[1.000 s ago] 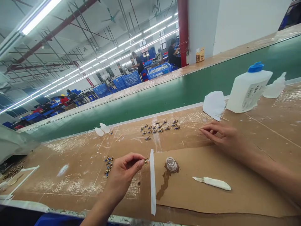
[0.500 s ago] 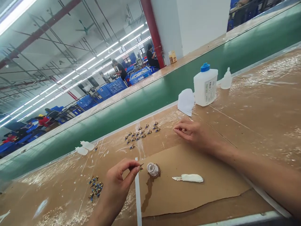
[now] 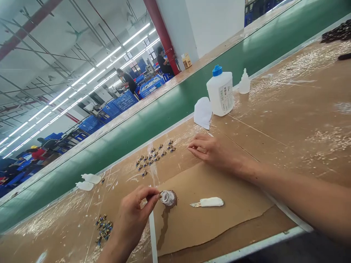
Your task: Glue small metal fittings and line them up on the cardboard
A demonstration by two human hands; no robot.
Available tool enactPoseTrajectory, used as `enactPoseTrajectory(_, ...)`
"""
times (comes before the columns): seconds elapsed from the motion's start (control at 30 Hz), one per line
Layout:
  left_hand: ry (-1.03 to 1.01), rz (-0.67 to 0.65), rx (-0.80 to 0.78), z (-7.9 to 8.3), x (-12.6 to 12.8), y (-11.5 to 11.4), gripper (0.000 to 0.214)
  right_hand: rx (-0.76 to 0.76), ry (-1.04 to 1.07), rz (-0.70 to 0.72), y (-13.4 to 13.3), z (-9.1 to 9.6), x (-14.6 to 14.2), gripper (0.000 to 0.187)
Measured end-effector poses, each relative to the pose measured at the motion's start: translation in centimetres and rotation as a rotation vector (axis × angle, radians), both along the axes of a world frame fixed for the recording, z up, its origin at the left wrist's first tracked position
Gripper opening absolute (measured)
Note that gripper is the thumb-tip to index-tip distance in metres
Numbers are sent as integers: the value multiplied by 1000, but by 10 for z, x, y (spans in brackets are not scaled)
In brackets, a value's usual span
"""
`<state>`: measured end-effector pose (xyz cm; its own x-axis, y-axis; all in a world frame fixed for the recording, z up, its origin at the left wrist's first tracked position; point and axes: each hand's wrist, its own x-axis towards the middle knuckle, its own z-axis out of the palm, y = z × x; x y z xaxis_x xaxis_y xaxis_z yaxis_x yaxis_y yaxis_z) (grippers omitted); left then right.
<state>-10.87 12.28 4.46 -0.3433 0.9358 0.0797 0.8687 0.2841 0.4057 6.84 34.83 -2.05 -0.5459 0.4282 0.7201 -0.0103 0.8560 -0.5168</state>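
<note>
My left hand pinches a small gold part on a thin stem, its tip at the mouth of a small glass jar that stands on a brown-stained cardboard sheet. My right hand rests on the bench, fingers loosely curled around nothing visible. Beyond its fingertips lie rows of small blue-and-gold parts. A second heap of these parts sits below my left hand. A craft knife with a white wrapped handle lies to the right of the jar.
A white bottle with a blue cap, a small dropper bottle and a white sheet stand at the bench's far edge. A green conveyor belt runs behind it. Co-workers and blue crates are farther back.
The view has swung left and the bench appears lower-left. My left hand has moved to the jar, bringing the held part to its mouth. My right hand stays on the bench.
</note>
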Motion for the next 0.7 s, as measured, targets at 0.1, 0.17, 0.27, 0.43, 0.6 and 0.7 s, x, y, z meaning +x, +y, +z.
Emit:
enactPoseTrajectory(0.1, 48, -30, -11, 0, -2, 0, 19, 0, 6, 1, 0, -1, 0, 16)
enactPoseTrajectory(0.17, 76, -47, -4, 1, -1, 0, 19, 0, 11, 1, 1, -2, -1, 15)
enactPoseTrajectory(0.27, 117, -64, 11, 2, 2, 1, 18, -1, 16, 1, 1, -3, -1, 15)
enactPoseTrajectory(0.43, 151, -99, 39, 2, 4, 4, 16, 3, 23, 0, 2, -3, -1, 15)
enactPoseTrajectory(0.6, 158, -118, 45, 2, 4, 5, 13, 7, 19, 1, 2, -3, -1, 14)
enactPoseTrajectory(0.7, 153, -116, 34, 3, 5, 5, 13, 5, 20, -1, 1, -2, -1, 14)
